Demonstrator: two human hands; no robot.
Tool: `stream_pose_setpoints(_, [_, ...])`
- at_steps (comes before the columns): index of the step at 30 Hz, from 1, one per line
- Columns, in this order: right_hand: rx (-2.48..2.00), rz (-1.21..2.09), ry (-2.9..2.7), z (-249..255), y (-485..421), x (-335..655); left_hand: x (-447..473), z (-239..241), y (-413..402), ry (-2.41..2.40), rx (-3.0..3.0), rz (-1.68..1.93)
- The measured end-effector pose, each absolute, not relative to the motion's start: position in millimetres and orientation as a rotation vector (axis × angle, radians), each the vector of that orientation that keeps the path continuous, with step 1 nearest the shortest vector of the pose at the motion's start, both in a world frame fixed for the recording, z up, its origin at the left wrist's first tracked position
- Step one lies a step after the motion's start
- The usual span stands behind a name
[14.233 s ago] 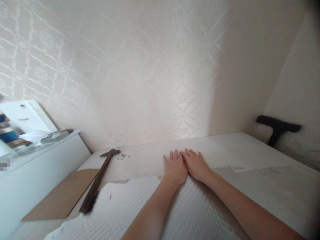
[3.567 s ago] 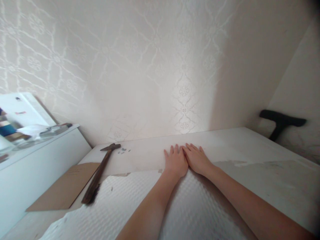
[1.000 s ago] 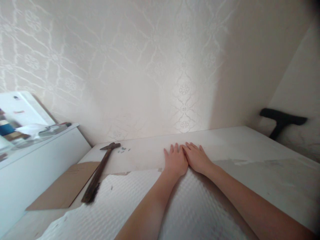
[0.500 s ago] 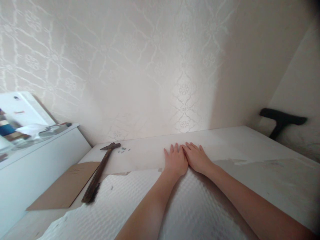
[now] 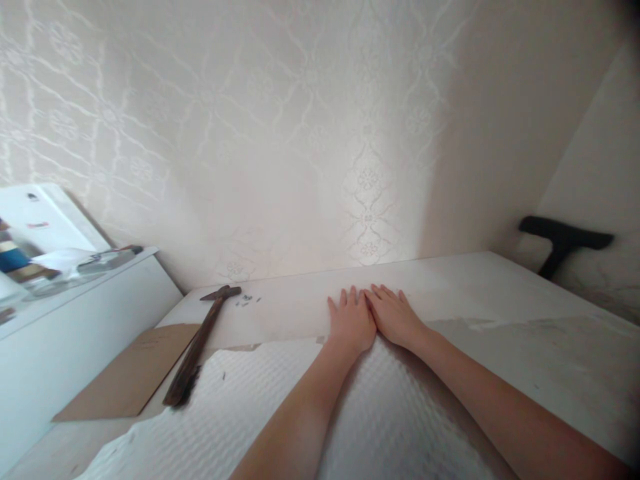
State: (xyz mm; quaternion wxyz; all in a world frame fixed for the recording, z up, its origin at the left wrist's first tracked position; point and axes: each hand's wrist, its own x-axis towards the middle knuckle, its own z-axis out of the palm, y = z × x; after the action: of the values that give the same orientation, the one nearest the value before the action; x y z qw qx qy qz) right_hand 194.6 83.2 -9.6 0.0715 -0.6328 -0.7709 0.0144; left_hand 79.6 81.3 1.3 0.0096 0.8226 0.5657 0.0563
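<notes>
My left hand (image 5: 351, 320) lies palm down with its fingers spread, at the far edge of a white textured sheet (image 5: 270, 380). Beside it, my right hand (image 5: 397, 313) rests flat too, and the two touch along their inner sides. Both sets of fingertips reach onto the pale tabletop (image 5: 295, 307) beyond the sheet. Neither hand shows anything in its grasp; what lies under the palms is hidden. To the left a hammer (image 5: 203, 347) with a worn wooden handle lies with its head toward the wall. Several small nails (image 5: 245, 301) are scattered by the hammer head.
A brown cardboard piece (image 5: 130, 373) lies left of the hammer, against a white cabinet (image 5: 95, 327) with assorted items on top. Patterned wallpaper (image 5: 280, 147) covers the wall behind. At the far right stands a black T-shaped handle (image 5: 565, 237). A dark sliver (image 5: 223, 376) sits on the sheet.
</notes>
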Motion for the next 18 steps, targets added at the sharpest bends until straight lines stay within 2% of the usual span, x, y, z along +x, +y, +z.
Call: stream_pose_setpoints(18, [-1.915, 0.081, -2.326, -6.7, 82.3, 194.2, 79.6, 0.3, 81.1, 1.754, 2.576, 0.213])
